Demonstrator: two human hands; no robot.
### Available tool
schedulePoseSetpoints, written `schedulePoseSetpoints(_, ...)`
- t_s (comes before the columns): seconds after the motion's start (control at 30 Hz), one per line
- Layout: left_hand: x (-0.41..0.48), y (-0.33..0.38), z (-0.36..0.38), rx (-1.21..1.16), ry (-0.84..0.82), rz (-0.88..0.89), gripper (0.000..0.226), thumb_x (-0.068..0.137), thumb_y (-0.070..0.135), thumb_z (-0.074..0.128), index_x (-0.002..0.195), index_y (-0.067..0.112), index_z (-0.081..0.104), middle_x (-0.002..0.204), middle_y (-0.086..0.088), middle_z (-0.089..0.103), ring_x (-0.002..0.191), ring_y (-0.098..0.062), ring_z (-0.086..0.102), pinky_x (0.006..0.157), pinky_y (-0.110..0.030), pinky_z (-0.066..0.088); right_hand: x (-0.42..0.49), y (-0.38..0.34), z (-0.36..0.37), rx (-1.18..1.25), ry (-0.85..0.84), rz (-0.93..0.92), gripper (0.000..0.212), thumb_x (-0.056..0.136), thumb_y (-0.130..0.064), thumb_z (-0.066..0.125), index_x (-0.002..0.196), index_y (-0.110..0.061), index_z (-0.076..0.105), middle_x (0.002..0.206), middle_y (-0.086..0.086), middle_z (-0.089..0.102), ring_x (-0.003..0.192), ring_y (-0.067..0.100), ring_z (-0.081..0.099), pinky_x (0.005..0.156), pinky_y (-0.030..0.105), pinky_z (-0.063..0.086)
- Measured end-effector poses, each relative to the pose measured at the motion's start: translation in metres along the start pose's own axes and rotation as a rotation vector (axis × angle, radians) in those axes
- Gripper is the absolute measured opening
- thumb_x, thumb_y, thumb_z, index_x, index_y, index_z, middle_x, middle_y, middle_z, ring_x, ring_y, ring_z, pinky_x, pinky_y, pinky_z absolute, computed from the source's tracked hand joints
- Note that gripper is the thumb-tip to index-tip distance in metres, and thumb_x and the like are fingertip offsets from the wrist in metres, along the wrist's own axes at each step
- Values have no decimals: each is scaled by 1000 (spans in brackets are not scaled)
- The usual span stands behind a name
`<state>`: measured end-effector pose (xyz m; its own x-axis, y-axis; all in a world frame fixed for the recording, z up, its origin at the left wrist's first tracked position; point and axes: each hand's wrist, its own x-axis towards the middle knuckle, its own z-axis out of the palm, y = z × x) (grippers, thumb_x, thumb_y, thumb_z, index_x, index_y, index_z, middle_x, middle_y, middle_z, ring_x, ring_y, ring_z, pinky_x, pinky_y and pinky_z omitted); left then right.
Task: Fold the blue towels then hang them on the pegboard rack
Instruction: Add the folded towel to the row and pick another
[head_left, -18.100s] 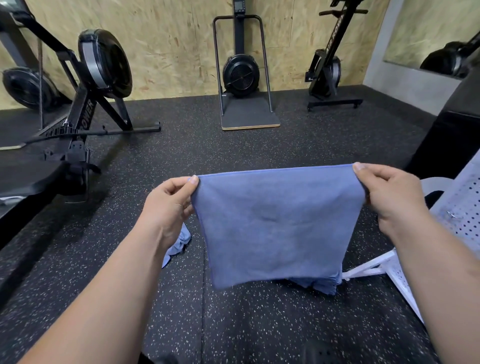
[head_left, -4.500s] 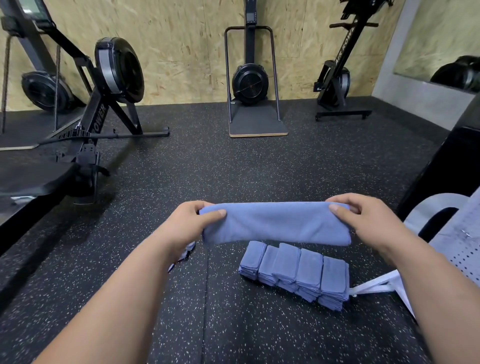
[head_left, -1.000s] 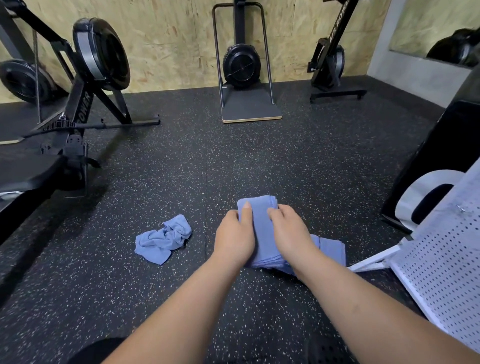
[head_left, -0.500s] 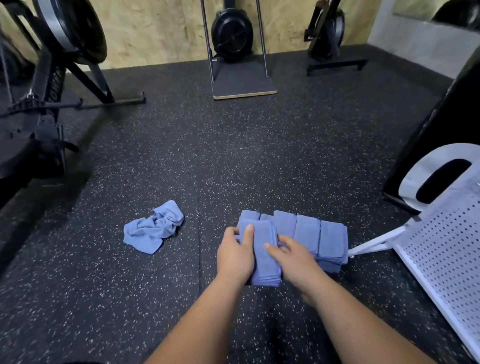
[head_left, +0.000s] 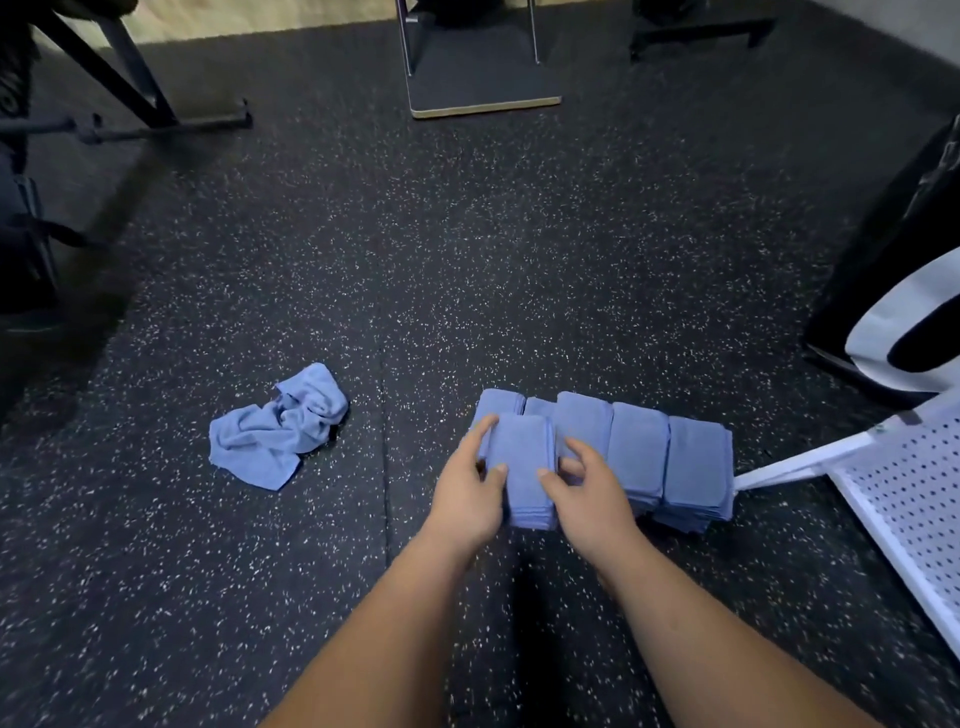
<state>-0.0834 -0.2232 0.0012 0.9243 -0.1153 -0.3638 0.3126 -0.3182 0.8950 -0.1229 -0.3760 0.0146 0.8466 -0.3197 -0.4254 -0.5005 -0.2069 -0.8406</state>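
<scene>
**Folded towel held at the row's left end**

A folded blue cloth towel (head_left: 522, 462) is gripped from both sides by the left hand (head_left: 470, 488) and the right hand (head_left: 587, 493), thumbs on top, at the left end of a row of folded blue towels (head_left: 639, 457) on the black speckled rubber floor (head_left: 467, 260). A crumpled blue towel (head_left: 280, 428) is seen well apart on the left. The white perforated pegboard rack (head_left: 904, 499) is found just beside the row's right end.

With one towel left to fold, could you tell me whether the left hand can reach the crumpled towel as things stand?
Probably yes: the crumpled towel lies on bare floor left of the left hand, nothing between them. That hand must first release the folded towel it grips.
</scene>
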Motion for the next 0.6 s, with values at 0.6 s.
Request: schedulePoseSetpoints(0.6,142,-28,18,155,-114,65,52,107,8,50,148,40,57,141,7,62,97,-11,57,99,-31,51,108,24,31,-804,182,-231,63,102,-45,57,161,-35,35,163,6,32,146,30,33,116,48,41)
